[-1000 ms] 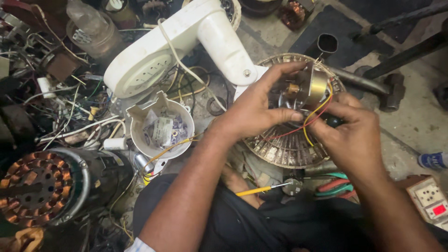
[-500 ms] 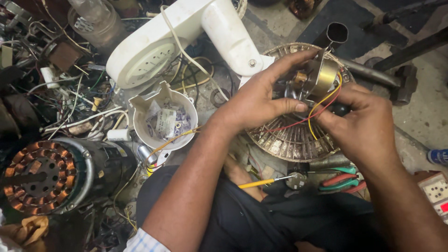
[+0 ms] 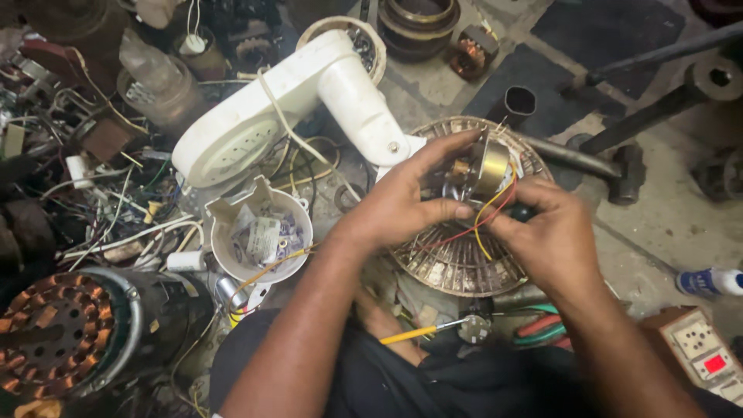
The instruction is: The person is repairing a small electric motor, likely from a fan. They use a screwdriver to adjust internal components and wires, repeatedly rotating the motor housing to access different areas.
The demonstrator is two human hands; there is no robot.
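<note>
Two hands meet right of centre, but I start at the lower left of the frame, where a big motor stator with copper windings lies on its side among loose wires. Just right of it a white plastic cup holds small packets and bits, likely kept there so they don't get lost. Above it, across the upper middle, a white fan stand lies tipped over, its neck running toward the work.

My left hand curls over a small brass-coloured motor, thumb and fingers pinching it from both sides, which looks like a way to steady it above the round metal fan grille beneath. My right hand closes its fingertips on the red and yellow wires trailing from that motor, drawing them aside. Below the hands a yellow-handled screwdriver rests within reach. At lower right sits a switch socket box.
</note>
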